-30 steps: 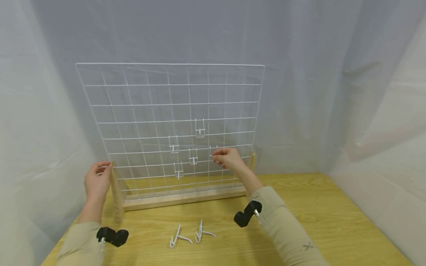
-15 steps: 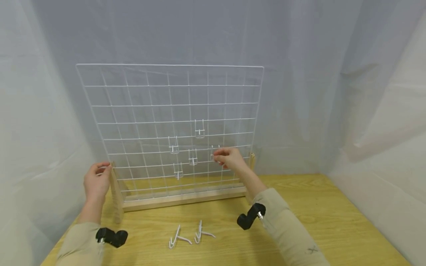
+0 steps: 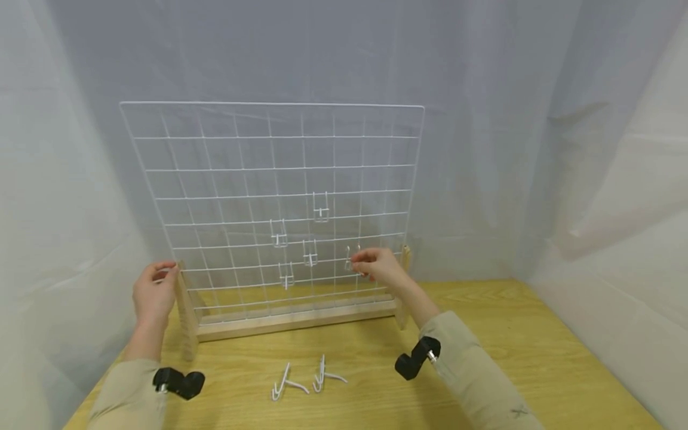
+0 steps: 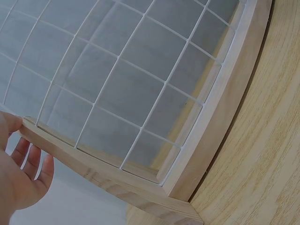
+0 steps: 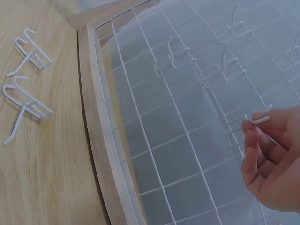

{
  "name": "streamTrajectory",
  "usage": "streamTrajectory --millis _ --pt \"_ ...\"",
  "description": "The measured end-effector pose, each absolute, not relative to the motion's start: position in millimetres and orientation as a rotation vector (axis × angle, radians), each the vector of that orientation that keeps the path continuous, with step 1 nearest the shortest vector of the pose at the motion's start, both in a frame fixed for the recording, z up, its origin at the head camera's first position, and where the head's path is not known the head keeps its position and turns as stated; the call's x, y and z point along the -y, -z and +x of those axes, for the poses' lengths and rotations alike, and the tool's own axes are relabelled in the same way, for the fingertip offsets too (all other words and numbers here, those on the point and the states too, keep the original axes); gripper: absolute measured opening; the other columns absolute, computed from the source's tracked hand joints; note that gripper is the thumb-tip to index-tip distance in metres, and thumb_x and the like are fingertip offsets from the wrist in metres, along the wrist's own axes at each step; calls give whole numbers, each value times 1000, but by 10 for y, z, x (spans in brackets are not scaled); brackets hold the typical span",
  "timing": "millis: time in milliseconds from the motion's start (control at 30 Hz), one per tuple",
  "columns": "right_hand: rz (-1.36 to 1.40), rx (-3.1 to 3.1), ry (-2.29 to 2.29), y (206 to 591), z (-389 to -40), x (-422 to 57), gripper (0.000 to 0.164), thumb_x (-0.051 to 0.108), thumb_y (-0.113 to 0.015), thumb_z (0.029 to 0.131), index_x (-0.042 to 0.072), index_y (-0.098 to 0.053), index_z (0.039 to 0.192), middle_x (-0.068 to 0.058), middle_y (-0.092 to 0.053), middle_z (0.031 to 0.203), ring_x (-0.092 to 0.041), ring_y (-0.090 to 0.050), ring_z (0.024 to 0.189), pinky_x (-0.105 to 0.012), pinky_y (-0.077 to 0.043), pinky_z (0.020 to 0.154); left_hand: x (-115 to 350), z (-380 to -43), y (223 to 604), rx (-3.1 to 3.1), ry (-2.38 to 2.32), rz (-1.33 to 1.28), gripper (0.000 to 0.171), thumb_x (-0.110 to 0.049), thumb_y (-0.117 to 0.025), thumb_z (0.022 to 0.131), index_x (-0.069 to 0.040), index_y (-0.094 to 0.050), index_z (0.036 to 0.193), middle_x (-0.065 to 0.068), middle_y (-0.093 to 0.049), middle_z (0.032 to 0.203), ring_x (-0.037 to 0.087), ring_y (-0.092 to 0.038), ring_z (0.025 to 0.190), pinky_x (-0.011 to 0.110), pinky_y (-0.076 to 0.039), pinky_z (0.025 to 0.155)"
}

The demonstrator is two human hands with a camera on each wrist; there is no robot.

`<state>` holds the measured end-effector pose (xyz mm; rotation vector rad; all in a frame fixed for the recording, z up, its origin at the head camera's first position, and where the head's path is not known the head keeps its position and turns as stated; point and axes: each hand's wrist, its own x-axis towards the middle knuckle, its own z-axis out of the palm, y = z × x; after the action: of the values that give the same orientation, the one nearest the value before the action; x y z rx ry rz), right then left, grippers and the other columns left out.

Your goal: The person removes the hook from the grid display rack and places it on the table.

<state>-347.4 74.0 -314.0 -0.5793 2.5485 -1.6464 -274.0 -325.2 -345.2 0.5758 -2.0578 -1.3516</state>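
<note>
A white wire grid panel stands upright in a wooden base. My right hand pinches a white wire display hook by its prong between thumb and fingertips, in front of the grid's lower right part. The hook's wire back faces the mesh; in the head view my fingers hide part of it. My left hand grips the top of the base's left wooden upright with thumb and forefinger, its other fingers loosely bent beside the wood. Several similar hooks hang on the grid, one of them highest.
Two loose white hooks lie on the wood-grain table in front of the base: a left one and a right one. The base's front rail runs along the table. Pale sheeting surrounds the table behind and at both sides.
My right hand has shifted right and slightly down with the hook, whose upper ends now sit lower against the mesh. My left hand stays on the upright.
</note>
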Motion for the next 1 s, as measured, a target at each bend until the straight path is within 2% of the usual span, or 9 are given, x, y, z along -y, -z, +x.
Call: streamTrajectory --millis 200,367,600,767,900,1000 --pt "-558 -2528 1649 3209 -3457 -771 18 7 -64 86 -3 -65 102 -3 -64 79 -24 -57 75 -24 -45 58 3238 -2719 3432 2057 1349 576 21 -23 -51 96 -7 -56 108 -5 -48 93 -1 -42 73 12 -38 59" --pt "-578 -2537 1608 3280 -3433 -808 17 6 -64 86 -3 -65 100 -7 -64 79 -18 -55 68 -27 -45 57 3229 -2711 3420 2069 1340 571 25 -23 -50 96 -4 -55 112 -2 -48 95 -2 -42 72 12 -38 59" --pt "-591 -2533 1569 3389 -3379 -833 20 8 -65 86 -4 -64 102 -9 -66 82 -16 -55 69 -27 -48 60 3235 -2722 3420 2058 1355 577 21 -23 -51 95 -7 -57 108 -3 -47 94 -1 -42 73 12 -38 59" --pt "-589 -2510 1587 3461 -3326 -848 18 7 -65 85 -2 -66 101 -6 -66 81 -18 -55 69 -30 -49 62 3234 -2727 3424 2056 1353 568 22 -23 -51 95 -6 -57 108 -3 -48 94 -2 -42 73 12 -38 59" --pt "-608 -2518 1578 3556 -3318 -881 16 7 -66 84 -2 -66 98 -2 -65 79 -20 -55 69 -27 -47 59 3235 -2727 3427 2043 1358 566 17 -22 -52 95 -9 -57 105 -5 -47 92 -3 -42 72 11 -38 59" --pt "-614 -2517 1582 3645 -3320 -914 15 5 -67 83 -4 -65 95 1 -63 73 -14 -54 64 -25 -45 55 3243 -2728 3434 2041 1359 568 15 -22 -52 95 -11 -58 103 -6 -47 91 -3 -42 72 11 -38 59"
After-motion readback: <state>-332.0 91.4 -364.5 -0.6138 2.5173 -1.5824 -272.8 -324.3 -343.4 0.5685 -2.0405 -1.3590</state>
